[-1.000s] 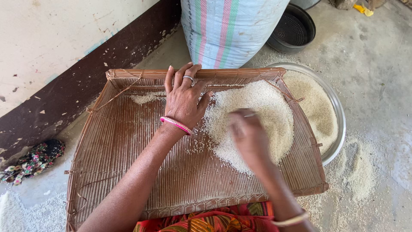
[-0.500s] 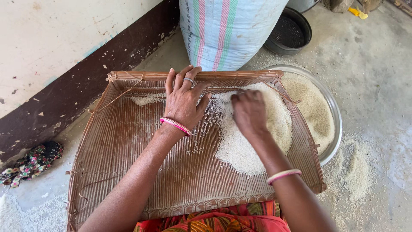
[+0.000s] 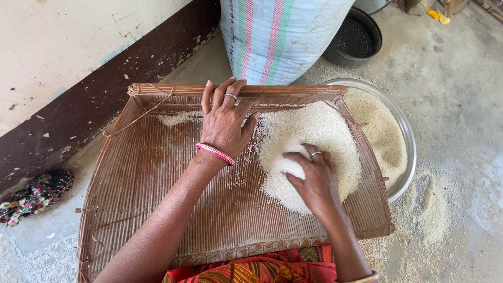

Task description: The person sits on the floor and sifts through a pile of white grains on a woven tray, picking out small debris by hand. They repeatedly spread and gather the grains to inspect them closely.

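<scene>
A flat woven winnowing tray [image 3: 157, 173] lies on the floor with a heap of white rice [image 3: 314, 128] on its right half. My left hand [image 3: 224, 119] rests palm down on the tray near its far rim, fingers spread, a ring on one finger and a pink bangle at the wrist. My right hand [image 3: 313, 178] sits on the near side of the heap, fingers curled and cupping a mound of rice.
A steel bowl of rice [image 3: 406, 133] sits half under the tray's right edge. Behind the tray stands a striped woven sack [image 3: 275, 36] and a dark metal colander [image 3: 356, 36]. A wall runs along the left. Spilled rice [image 3: 435, 209] lies on the floor at right; a patterned cloth [image 3: 36, 194] at left.
My right hand swept from the heap's near side up to its far edge, then came back toward me, pulling rice with it. My left hand stayed in place.
</scene>
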